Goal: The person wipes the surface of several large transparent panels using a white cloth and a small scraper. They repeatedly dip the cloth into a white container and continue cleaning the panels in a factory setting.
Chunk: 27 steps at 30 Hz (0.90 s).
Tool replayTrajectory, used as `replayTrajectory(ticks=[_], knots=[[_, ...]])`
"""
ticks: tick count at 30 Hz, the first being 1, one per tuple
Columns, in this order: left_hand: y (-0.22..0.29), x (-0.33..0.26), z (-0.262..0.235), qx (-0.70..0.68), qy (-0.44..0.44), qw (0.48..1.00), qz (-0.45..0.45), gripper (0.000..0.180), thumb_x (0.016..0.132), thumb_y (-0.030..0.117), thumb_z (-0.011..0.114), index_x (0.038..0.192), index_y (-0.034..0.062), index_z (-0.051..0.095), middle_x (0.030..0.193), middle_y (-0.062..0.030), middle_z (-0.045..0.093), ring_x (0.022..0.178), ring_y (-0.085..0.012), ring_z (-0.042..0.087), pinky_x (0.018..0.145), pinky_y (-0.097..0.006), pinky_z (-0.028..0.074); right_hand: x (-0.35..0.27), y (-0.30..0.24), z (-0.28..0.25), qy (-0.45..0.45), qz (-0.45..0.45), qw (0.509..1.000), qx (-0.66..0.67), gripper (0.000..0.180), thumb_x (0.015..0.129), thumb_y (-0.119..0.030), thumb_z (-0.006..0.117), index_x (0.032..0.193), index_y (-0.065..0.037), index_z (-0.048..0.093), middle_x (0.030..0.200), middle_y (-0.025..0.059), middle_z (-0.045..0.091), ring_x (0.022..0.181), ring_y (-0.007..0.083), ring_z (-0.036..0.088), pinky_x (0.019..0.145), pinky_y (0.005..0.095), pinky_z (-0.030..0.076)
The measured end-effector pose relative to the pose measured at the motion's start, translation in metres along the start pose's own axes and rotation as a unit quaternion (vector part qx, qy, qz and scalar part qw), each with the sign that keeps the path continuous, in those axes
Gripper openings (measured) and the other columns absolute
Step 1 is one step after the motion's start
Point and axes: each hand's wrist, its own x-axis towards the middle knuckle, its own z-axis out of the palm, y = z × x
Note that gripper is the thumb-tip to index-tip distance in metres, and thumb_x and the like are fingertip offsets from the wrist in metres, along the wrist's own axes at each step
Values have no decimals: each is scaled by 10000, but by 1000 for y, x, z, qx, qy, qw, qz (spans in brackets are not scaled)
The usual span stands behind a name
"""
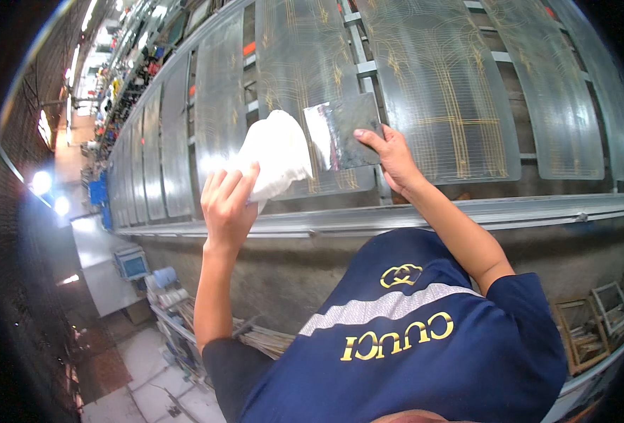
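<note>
My left hand (228, 201) is closed round a bunched white cloth (278, 151), which is raised above the near edge of the long table. Beside it, my right hand (394, 156) grips a thin, dark, flat rectangular plate (350, 130). The thumb lies on its upper face and the other fingers are mostly hidden beneath it. A bright, shiny strip runs along the plate's left side, close to the cloth. A small gap separates cloth and plate. Below both hands lie grey, glossy panels (453, 134) marked with fine gold lines.
A metal rail (467, 211) borders the table between my body and the panels. More grey panels (153, 151) stretch far left. A blue-framed screen (132, 264) and a shelf of rolls (167, 285) stand at lower left. Wooden frames (581, 331) lean at lower right.
</note>
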Motion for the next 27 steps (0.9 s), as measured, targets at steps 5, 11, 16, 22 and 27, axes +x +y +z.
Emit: replayTrajectory(ticks=[5,11,16,22,27], knots=[[-9,17,-21,9,-32,999,36,538,525,-114,588,1042,-6,691,740,-126,530,706,-307,554,647,-403,455,20,12,34,-38,-8,999,18,437,892,-211,735,1204,66,606,1125,130,679,1078,188,612,974,352,470],[-31,16,-21,24,-47,998,27,512,578,-51,630,1076,55,692,765,-73,567,750,-276,578,667,-404,452,42,17,39,-16,-28,999,13,422,894,-219,734,1180,66,608,1113,114,679,1044,168,619,951,334,478],[-31,35,-29,51,-95,992,62,488,572,-47,616,1049,29,684,734,-88,534,713,-292,552,645,-398,430,38,9,35,-10,4,1000,13,387,904,-208,728,1166,49,606,1122,96,674,1065,141,610,977,322,466],[-34,45,-27,39,-97,992,74,505,552,-63,620,1045,26,684,726,-67,536,689,-269,540,622,-387,413,38,17,38,-18,3,998,54,427,888,-199,753,1189,61,596,1143,117,668,1080,156,608,985,331,466],[-36,69,-15,55,-104,992,40,505,553,-61,623,1043,42,682,729,-65,536,672,-253,527,606,-381,401,65,-4,27,-46,-26,997,63,386,898,-168,748,1167,69,605,1091,104,684,999,136,631,938,294,484]])
